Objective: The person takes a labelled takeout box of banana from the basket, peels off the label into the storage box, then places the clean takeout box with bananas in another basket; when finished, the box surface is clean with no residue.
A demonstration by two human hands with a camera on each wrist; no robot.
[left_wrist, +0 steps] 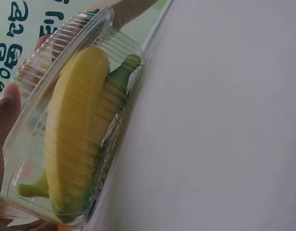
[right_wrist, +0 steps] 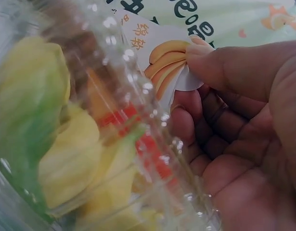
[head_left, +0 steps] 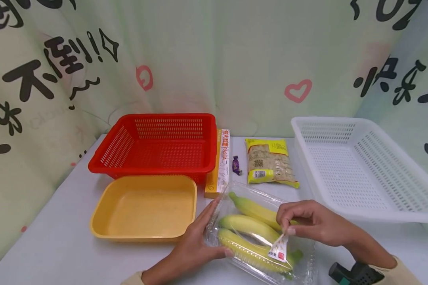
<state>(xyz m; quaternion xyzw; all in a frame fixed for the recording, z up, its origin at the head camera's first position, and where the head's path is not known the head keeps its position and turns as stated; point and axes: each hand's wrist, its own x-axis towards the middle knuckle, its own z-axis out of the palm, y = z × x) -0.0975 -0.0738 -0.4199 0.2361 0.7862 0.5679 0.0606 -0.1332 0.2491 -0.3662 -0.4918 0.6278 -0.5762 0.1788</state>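
A clear plastic clamshell box (head_left: 306, 257) holding several bananas (head_left: 247, 227) sits at the front of the table, tilted in the left wrist view. My left hand (head_left: 196, 243) grips its left side, with the thumb (left_wrist: 6, 113) against the lid's edge. Above the lid, my right hand (head_left: 315, 221) pinches a corner of a white label (head_left: 279, 250) between thumb and fingers. That label is partly lifted off the lid and bears a printed picture of bananas (right_wrist: 167, 60) in the right wrist view.
Behind the yellow tray (head_left: 142, 209) stands a red basket (head_left: 174, 144). A pasta box (head_left: 222, 158), a purple wrapped candy (head_left: 236, 165) and a yellow-ended food bag (head_left: 271, 162) lie beyond the clamshell. The white basket (head_left: 346, 170) is at right; a curtain hangs behind.
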